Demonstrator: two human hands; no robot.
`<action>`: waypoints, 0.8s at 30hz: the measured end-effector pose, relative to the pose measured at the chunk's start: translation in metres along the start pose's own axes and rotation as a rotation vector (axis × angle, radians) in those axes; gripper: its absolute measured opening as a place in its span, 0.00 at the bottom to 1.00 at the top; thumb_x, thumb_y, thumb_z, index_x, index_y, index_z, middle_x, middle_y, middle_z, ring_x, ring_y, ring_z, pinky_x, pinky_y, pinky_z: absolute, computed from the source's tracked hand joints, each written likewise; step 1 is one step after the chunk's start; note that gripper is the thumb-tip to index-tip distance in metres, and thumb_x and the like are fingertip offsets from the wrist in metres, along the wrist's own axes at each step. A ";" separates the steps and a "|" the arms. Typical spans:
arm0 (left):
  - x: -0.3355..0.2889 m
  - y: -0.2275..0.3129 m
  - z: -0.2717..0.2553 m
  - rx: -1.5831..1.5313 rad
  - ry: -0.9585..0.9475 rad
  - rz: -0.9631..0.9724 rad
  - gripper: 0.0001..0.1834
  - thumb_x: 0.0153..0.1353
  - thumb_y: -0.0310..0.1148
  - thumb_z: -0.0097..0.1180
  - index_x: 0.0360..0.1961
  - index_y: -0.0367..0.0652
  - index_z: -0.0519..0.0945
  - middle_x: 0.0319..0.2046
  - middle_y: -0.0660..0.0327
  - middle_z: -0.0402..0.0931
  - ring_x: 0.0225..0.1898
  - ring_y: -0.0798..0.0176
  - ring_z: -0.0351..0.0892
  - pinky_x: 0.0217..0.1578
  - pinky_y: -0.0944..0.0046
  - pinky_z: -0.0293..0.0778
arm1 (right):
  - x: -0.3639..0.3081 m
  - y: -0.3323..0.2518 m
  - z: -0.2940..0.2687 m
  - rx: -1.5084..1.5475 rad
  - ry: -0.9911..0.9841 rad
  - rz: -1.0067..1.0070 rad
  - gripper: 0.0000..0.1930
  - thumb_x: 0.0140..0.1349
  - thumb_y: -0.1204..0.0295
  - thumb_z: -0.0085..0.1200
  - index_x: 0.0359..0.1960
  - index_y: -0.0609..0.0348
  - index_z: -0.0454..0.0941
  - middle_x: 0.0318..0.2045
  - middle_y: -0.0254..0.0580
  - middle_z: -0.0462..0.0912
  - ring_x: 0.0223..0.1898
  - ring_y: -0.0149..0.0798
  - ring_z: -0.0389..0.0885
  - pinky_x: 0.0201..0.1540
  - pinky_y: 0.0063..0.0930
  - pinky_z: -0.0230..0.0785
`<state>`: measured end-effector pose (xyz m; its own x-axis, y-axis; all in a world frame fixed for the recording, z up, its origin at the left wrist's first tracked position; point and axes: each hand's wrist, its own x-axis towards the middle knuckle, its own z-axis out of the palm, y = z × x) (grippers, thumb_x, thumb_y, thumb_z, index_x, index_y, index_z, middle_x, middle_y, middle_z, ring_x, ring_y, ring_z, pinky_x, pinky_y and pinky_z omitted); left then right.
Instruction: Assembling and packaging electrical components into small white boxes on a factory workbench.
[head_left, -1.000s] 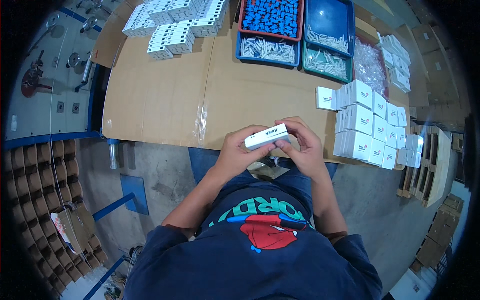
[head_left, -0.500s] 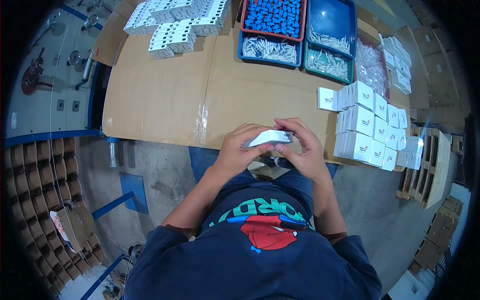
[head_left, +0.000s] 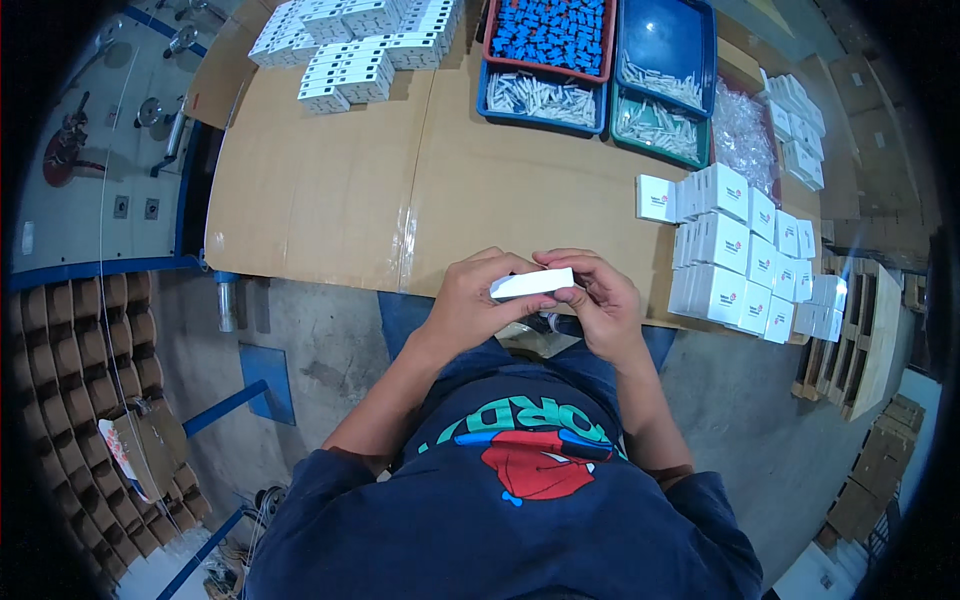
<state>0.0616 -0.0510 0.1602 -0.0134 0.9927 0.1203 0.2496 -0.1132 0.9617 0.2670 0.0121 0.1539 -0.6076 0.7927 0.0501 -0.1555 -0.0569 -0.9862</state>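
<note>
A small flat white box (head_left: 535, 284) is held between my two hands just over the near edge of the cardboard-covered table (head_left: 330, 200). My left hand (head_left: 480, 295) grips its left end, thumb below and fingers over the top. My right hand (head_left: 600, 300) pinches the right end, with the thumb at the lower edge and the fingers curled behind. A plain white side of the box faces up. Rows of similar white boxes (head_left: 728, 240) stand to the right of my hands, and a single white box (head_left: 656, 198) sits at their left end.
Stacked white boxes with dark marks (head_left: 350, 70) stand at the far left. At the back are a red tray (head_left: 547, 68) of blue parts, a blue tray (head_left: 540, 124) and a green tray (head_left: 655, 148) of white sticks. Clear plastic bags (head_left: 742, 135) lie beside them.
The box has turned in my hands: its side with dark marks has gone from view and a plain white side shows. My right fingers have shifted slightly around it.
</note>
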 end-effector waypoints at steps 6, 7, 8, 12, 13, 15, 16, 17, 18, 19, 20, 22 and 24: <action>-0.005 -0.032 0.007 -0.618 -0.124 0.029 0.24 0.67 0.46 0.63 0.52 0.35 0.81 0.49 0.54 0.80 0.52 0.59 0.80 0.55 0.62 0.73 | 0.002 -0.005 0.011 0.034 -0.036 -0.091 0.14 0.69 0.76 0.59 0.55 0.63 0.80 0.65 0.55 0.78 0.73 0.53 0.68 0.75 0.46 0.58; -0.007 -0.031 0.012 -0.835 -0.175 -0.045 0.30 0.69 0.51 0.58 0.56 0.33 0.77 0.54 0.53 0.77 0.56 0.59 0.77 0.59 0.62 0.70 | 0.003 -0.004 0.010 0.034 -0.036 -0.091 0.14 0.69 0.76 0.59 0.55 0.63 0.80 0.65 0.55 0.78 0.73 0.53 0.68 0.75 0.46 0.58; -0.008 -0.030 0.014 -0.835 -0.174 -0.045 0.30 0.69 0.51 0.58 0.56 0.33 0.77 0.54 0.53 0.77 0.56 0.59 0.77 0.59 0.62 0.70 | 0.004 -0.004 0.008 -0.078 -0.060 -0.134 0.15 0.69 0.72 0.60 0.55 0.62 0.81 0.66 0.55 0.77 0.75 0.53 0.66 0.77 0.47 0.55; -0.006 -0.021 0.011 -0.707 -0.274 -0.067 0.38 0.70 0.57 0.51 0.64 0.31 0.70 0.57 0.53 0.72 0.60 0.59 0.73 0.63 0.61 0.66 | 0.004 -0.002 0.002 -0.306 -0.057 -0.176 0.16 0.70 0.66 0.61 0.55 0.58 0.82 0.67 0.56 0.76 0.73 0.49 0.68 0.76 0.49 0.56; -0.003 -0.018 0.008 -0.673 -0.314 -0.057 0.38 0.71 0.57 0.50 0.65 0.30 0.70 0.57 0.52 0.72 0.61 0.58 0.73 0.63 0.60 0.66 | 0.002 -0.001 0.004 -0.305 -0.062 -0.175 0.16 0.70 0.66 0.61 0.55 0.58 0.82 0.67 0.56 0.76 0.73 0.49 0.68 0.76 0.49 0.56; 0.004 -0.013 0.007 -0.620 -0.297 -0.012 0.38 0.70 0.57 0.50 0.64 0.31 0.70 0.57 0.52 0.73 0.60 0.57 0.73 0.62 0.59 0.67 | -0.005 0.001 0.010 -0.213 0.049 -0.092 0.19 0.72 0.66 0.60 0.61 0.58 0.78 0.69 0.52 0.73 0.68 0.45 0.73 0.73 0.47 0.62; 0.008 -0.011 0.006 -0.565 -0.285 0.034 0.38 0.70 0.57 0.51 0.64 0.32 0.70 0.57 0.51 0.73 0.60 0.55 0.74 0.61 0.59 0.67 | -0.008 0.001 0.016 -0.208 0.040 -0.093 0.19 0.72 0.66 0.60 0.61 0.58 0.78 0.69 0.52 0.73 0.68 0.45 0.73 0.73 0.47 0.62; 0.012 -0.009 0.004 -0.560 -0.277 0.032 0.38 0.70 0.57 0.51 0.64 0.32 0.70 0.57 0.51 0.73 0.60 0.55 0.74 0.61 0.59 0.67 | -0.012 0.002 0.024 -0.102 0.178 0.016 0.22 0.72 0.65 0.60 0.65 0.58 0.74 0.69 0.50 0.72 0.66 0.43 0.74 0.70 0.43 0.66; 0.015 -0.006 0.002 -0.507 -0.320 0.060 0.37 0.69 0.57 0.51 0.64 0.32 0.71 0.56 0.51 0.73 0.59 0.54 0.74 0.61 0.58 0.68 | -0.015 0.003 0.030 0.004 0.314 0.127 0.25 0.73 0.64 0.60 0.68 0.57 0.70 0.68 0.48 0.72 0.64 0.40 0.75 0.67 0.40 0.70; 0.016 -0.004 0.001 -0.455 -0.364 0.085 0.37 0.69 0.57 0.52 0.64 0.33 0.71 0.56 0.50 0.73 0.59 0.52 0.74 0.60 0.57 0.68 | -0.019 0.001 0.031 0.008 0.306 0.128 0.25 0.73 0.64 0.60 0.68 0.57 0.70 0.68 0.48 0.72 0.64 0.40 0.75 0.67 0.40 0.70; 0.015 -0.003 0.001 -0.451 -0.357 0.083 0.37 0.69 0.57 0.52 0.64 0.33 0.71 0.56 0.50 0.73 0.59 0.52 0.74 0.60 0.57 0.68 | -0.023 0.000 0.029 0.117 0.334 0.244 0.28 0.74 0.63 0.60 0.70 0.59 0.66 0.66 0.46 0.72 0.63 0.39 0.75 0.65 0.38 0.72; 0.013 0.000 0.004 -0.376 -0.368 0.014 0.43 0.66 0.64 0.49 0.64 0.33 0.72 0.57 0.50 0.73 0.61 0.52 0.74 0.64 0.56 0.66 | -0.025 -0.003 0.028 0.227 0.360 0.361 0.31 0.74 0.62 0.60 0.72 0.60 0.63 0.64 0.45 0.72 0.63 0.38 0.75 0.63 0.36 0.74; 0.010 -0.011 0.010 -0.394 -0.333 0.090 0.37 0.67 0.57 0.53 0.64 0.35 0.71 0.55 0.50 0.73 0.59 0.48 0.75 0.60 0.55 0.70 | -0.025 -0.006 0.028 0.333 0.399 0.459 0.30 0.72 0.61 0.62 0.69 0.62 0.66 0.60 0.44 0.74 0.61 0.37 0.77 0.60 0.37 0.76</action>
<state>0.0681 -0.0397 0.1486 0.3160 0.9307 0.1839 -0.1482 -0.1431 0.9786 0.2615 -0.0242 0.1625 -0.3460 0.8027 -0.4857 -0.2206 -0.5728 -0.7895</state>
